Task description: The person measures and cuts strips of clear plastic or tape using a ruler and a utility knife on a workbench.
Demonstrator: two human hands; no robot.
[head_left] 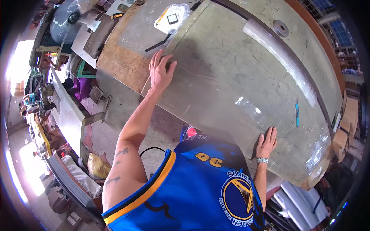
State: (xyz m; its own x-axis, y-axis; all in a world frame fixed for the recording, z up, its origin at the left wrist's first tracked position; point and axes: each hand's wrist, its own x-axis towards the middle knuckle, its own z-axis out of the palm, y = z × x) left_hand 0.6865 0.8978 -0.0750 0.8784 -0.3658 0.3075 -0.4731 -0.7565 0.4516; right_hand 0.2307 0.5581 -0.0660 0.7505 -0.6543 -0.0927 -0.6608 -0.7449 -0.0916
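A wide sheet of clear plastic lies over the worktable. My left hand rests on it near its left edge, palm down, with fingers and thumb apart. Flat against the near right side of the sheet is my right hand, its fingers stretched out and a band around the wrist. Neither hand holds anything. Just beyond my left fingers lies a thin black strip. A blue, narrow tool, perhaps a cutter, lies to the right of my right hand.
Toward the far side are a long clear plastic bundle and a round grey roll. A plastic bag with white paper lies at the far left. Brown wooden board forms the left tabletop. Silver rolls stand at the lower right.
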